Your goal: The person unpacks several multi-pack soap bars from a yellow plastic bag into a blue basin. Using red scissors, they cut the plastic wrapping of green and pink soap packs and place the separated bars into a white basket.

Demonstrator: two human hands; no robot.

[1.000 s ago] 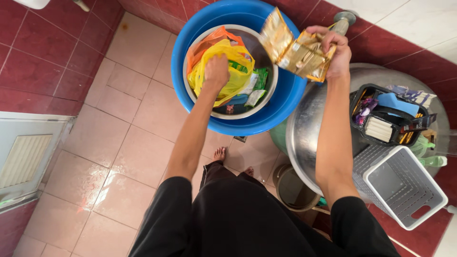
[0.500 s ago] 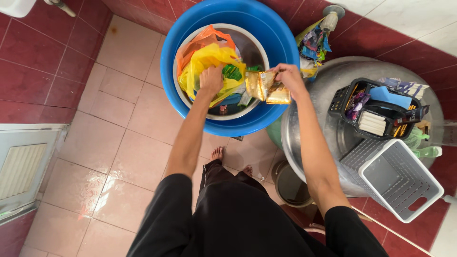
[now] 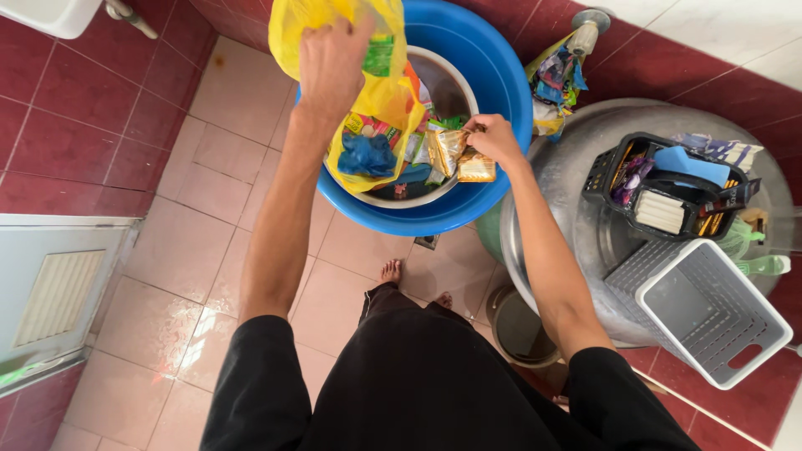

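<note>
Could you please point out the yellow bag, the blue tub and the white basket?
Yellow bag (image 3: 386,100), head view, side below left hand.
Blue tub (image 3: 493,67), head view, inner wall.
White basket (image 3: 756,321), head view, right rim.

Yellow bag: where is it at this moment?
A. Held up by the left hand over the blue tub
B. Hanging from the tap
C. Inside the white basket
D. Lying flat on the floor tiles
A: the left hand grips the yellow bag by its top, lifted above the blue tub, while the right hand holds gold packets beside it.
</note>
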